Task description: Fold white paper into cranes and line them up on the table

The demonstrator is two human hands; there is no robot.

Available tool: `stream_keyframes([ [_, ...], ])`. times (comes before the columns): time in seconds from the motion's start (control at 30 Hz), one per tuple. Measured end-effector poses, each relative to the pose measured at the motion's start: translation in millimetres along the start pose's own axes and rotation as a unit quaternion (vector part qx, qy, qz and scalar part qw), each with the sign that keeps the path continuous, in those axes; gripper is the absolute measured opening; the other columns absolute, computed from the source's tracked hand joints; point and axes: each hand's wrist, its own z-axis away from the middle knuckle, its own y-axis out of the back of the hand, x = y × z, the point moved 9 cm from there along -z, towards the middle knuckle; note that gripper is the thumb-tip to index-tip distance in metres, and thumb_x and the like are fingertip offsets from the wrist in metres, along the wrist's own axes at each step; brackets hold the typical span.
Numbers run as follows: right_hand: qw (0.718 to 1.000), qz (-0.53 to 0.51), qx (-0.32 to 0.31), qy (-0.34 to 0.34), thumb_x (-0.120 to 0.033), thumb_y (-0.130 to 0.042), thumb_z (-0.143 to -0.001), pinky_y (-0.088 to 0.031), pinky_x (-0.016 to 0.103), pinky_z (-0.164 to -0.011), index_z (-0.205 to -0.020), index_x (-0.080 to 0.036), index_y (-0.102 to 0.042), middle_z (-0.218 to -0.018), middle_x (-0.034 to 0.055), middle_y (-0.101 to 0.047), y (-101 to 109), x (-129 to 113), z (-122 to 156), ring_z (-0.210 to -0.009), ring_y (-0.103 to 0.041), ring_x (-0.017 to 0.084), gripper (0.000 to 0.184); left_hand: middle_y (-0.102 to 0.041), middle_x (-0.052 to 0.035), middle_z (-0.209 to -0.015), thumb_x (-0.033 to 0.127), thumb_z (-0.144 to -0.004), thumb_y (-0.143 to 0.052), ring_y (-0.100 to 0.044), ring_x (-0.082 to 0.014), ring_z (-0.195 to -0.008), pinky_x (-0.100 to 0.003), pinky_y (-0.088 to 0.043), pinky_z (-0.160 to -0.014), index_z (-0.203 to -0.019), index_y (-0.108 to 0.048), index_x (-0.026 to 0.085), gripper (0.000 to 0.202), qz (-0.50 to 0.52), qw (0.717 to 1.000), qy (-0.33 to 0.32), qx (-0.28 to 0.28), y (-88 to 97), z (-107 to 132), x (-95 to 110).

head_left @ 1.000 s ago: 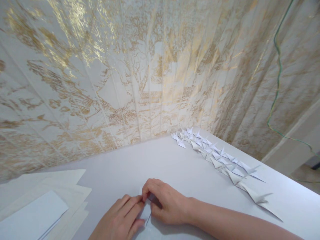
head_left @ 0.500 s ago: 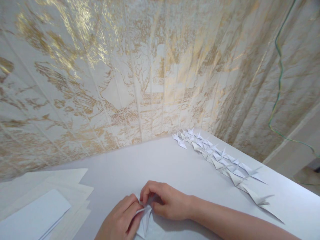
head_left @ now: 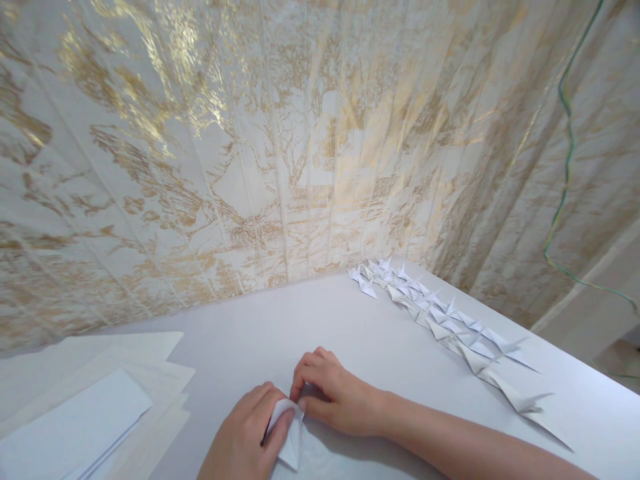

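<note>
A small piece of folded white paper (head_left: 293,443) is between my hands at the bottom middle of the view. My left hand (head_left: 247,430) grips it from the left, thumb in front and fingers behind a raised, bent flap. My right hand (head_left: 333,393) is curled at the paper's upper right edge, thumb and forefinger pinched close at its corner. The right fingertips partly hide that edge. Several white folded paper cranes (head_left: 440,327) lie in rows to the right of my right hand.
Loose white paper sheets (head_left: 167,373) are piled at the left, with a folded stack (head_left: 75,427) on top. The white table (head_left: 280,327) meets a gold-patterned curtain (head_left: 250,167) at the back. A green-yellow cord (head_left: 567,153) hangs at the right, beyond the table edge.
My left hand has bent the paper's flap upward under its thumb. My right hand has shifted slightly right and up, its fingers at the paper's corner. The view has turned slightly left.
</note>
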Motion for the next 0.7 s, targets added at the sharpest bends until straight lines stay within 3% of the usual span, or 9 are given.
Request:
stream_keyframes([
  [0.4, 0.997, 0.059, 0.010, -0.046, -0.016, -0.070, -0.082, -0.034, 0.037, -0.091, -0.096, -0.019, -0.061, -0.101, 0.0040, -0.059, -9.2, -2.9, 3.1, -0.100, -0.048, 0.022, 0.017, -0.068, 0.0005, -0.083, 0.037, -0.101, -0.036, -0.068, -0.0170, -0.082, -0.027, -0.052, -0.080, -0.084, -0.060, 0.025, 0.032, 0.078, 0.997, -0.009, 0.005, 4.6, 2.6, 2.2],
  [0.57, 0.998, 0.050, 0.021, -0.042, -0.015, -0.070, -0.082, -0.035, 0.036, -0.088, -0.092, -0.019, -0.061, -0.098, 0.0037, -0.059, -8.5, -1.7, 1.5, -0.098, -0.048, 0.022, 0.014, -0.067, 0.0036, -0.076, 0.047, -0.098, -0.040, -0.067, -0.0163, -0.073, -0.024, -0.051, -0.071, -0.085, -0.059, 0.026, 0.031, 0.111, 0.993, 0.036, 0.011, 7.3, 1.2, 0.3],
  [0.7, 0.998, 0.043, 0.021, -0.036, -0.014, -0.072, -0.080, -0.035, 0.036, -0.087, -0.090, -0.018, -0.062, -0.095, 0.0040, -0.060, -9.4, 0.7, 0.0, -0.098, -0.049, 0.022, 0.014, -0.059, 0.0059, -0.066, 0.049, -0.095, -0.044, -0.062, -0.0157, -0.063, -0.024, -0.047, -0.063, -0.077, -0.056, 0.026, 0.031, 0.076, 0.996, 0.053, 0.020, 5.5, 1.0, -3.7],
])
